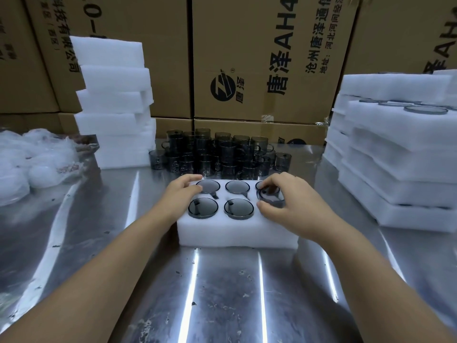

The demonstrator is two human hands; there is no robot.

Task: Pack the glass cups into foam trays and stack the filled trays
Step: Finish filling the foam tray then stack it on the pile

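On the bench (222, 293), a foam tray (235, 231) is being touched by relaxed left fingers (190, 179), its right-end glass cup (270, 196) being pinched by right fingers (277, 179).

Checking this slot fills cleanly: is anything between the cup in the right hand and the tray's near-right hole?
Nothing visible does. The right hand holds the cup directly over the foam tray's near-right hole, which is hidden beneath them. The left hand rests at the tray's far-left corner, away from it.
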